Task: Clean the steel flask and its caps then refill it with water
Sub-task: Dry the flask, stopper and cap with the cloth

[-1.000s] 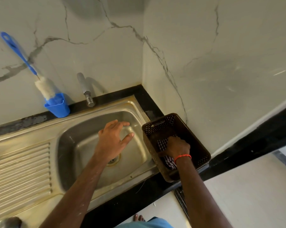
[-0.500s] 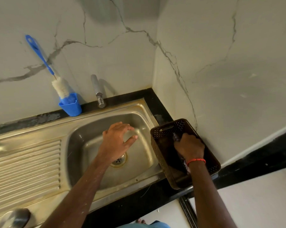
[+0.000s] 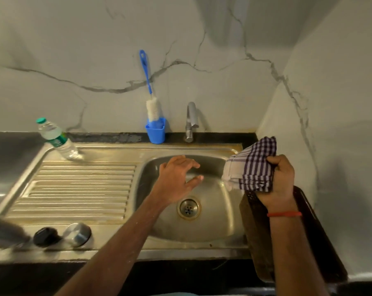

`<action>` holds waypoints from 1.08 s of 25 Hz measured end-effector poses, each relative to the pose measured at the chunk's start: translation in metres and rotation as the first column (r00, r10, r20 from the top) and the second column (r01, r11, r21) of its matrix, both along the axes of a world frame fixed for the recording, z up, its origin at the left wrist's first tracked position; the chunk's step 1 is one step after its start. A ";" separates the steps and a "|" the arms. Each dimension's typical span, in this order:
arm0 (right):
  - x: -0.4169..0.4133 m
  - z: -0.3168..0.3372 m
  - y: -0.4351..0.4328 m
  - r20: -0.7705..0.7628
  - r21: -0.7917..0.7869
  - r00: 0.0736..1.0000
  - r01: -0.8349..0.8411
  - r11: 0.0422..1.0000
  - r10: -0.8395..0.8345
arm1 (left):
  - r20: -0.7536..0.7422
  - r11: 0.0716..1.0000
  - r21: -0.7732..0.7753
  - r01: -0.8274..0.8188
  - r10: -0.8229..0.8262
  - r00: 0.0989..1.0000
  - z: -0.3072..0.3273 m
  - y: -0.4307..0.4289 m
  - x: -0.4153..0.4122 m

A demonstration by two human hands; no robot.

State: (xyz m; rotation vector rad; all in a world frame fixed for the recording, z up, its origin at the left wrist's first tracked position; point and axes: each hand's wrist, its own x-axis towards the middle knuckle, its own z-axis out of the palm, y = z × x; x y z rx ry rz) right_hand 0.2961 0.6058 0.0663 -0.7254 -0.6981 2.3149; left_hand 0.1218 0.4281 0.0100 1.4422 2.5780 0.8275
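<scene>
My right hand (image 3: 280, 180) grips a checked purple-and-white cloth (image 3: 252, 167), held up above the brown basket (image 3: 255, 231) at the sink's right edge. My left hand (image 3: 176, 180) hovers open over the steel sink bowl (image 3: 215, 223), fingers spread, holding nothing. On the front left of the drainboard lie a black cap (image 3: 46, 236) and a steel cap (image 3: 78, 233). A blurred steel shape, probably the flask (image 3: 3, 233), lies at the far left edge, partly cut off.
A plastic water bottle (image 3: 58, 139) stands tilted at the back left of the drainboard (image 3: 74, 184). A blue bottle brush (image 3: 150, 103) stands in a blue cup (image 3: 156, 130) beside the tap (image 3: 190, 122). Marble walls close the back and right.
My right hand has lifted the checked cloth out of the basket and raised it. The view has swung left, bringing the drainboard, caps and bottle into sight. My left hand stays over the sink.
</scene>
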 end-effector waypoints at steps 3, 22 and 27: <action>-0.027 -0.008 -0.029 -0.337 -0.204 0.940 -0.121 0.971 0.047 | -0.039 0.995 0.009 -0.095 0.095 0.995 0.003 -0.021 -0.012; -0.169 -0.001 -0.211 -0.040 -0.109 0.754 -0.655 0.748 0.655 | -0.112 0.809 0.165 -0.564 0.583 0.805 0.054 -0.242 -0.087; -0.197 0.001 -0.242 -0.009 -0.081 0.776 -0.630 0.773 0.631 | -0.181 0.739 0.201 -0.643 0.673 0.717 0.074 -0.312 -0.113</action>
